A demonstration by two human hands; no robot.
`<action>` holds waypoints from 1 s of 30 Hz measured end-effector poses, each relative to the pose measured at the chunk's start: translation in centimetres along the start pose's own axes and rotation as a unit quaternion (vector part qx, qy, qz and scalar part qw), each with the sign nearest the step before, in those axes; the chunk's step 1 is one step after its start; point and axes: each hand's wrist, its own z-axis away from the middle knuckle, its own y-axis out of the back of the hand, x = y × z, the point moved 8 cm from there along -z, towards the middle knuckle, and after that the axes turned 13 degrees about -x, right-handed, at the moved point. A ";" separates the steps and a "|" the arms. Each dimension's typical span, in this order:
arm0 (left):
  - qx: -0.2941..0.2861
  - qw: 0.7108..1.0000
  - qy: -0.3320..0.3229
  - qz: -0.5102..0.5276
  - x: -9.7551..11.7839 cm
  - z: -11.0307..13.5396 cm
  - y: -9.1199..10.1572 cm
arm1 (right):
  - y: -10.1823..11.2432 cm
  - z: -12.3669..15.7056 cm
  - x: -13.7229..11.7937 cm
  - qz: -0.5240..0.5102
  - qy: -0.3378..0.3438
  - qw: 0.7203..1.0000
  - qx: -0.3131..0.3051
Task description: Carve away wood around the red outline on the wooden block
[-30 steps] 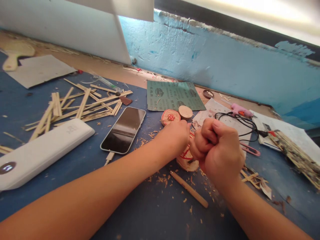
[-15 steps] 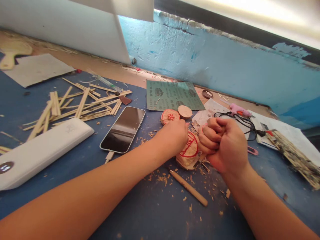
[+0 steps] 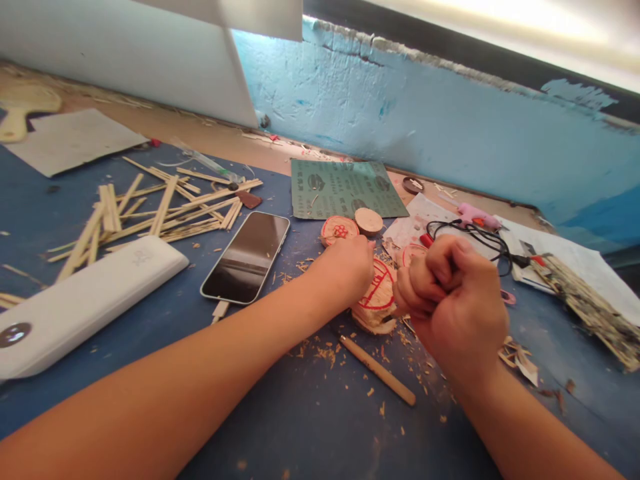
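Observation:
A wooden slice (image 3: pixel 378 293) with red-marked lines and a rough lower edge lies on the blue table. My left hand (image 3: pixel 349 267) is closed on its left side, the fingertips mostly hidden from me. Curled into a fist, my right hand (image 3: pixel 450 293) is at the slice's right edge; whatever it grips is hidden in the fingers. Just behind it, another red-lined slice (image 3: pixel 413 253) shows partly. Beyond my left hand sit a slice with a red flower (image 3: pixel 340 229) and a plain round slice (image 3: pixel 369 221). A wooden-handled carving tool (image 3: pixel 380 372) rests nearer to me among shavings.
To the left are a phone (image 3: pixel 246 257) with a cable plugged in, a white power bank (image 3: pixel 90 303) and loose wooden sticks (image 3: pixel 163 213). Green sandpaper (image 3: pixel 347 190) lies at the back. A pink glue gun (image 3: pixel 477 217), black cord and bark piece (image 3: pixel 585 307) are on the right.
My right fist has turned and shifted slightly right, showing more of the red-lined slice behind it and shavings by the wrist. My left hand stays on the wooden slice.

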 end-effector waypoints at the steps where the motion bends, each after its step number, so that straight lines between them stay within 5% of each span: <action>1: 0.003 1.000 0.010 0.005 -0.2 0.0 0.0 | 0.1 0.1 -0.1 -0.005 0.004 1.000 -0.003; 16: -0.031 0.989 0.106 0.102 -1.1 0.9 2.3 | 0.2 0.7 -0.1 -0.024 0.007 0.997 -0.070; 30: -0.052 0.984 0.124 0.116 -0.9 1.0 2.1 | -0.7 0.9 -0.5 -0.048 -0.003 0.989 -0.139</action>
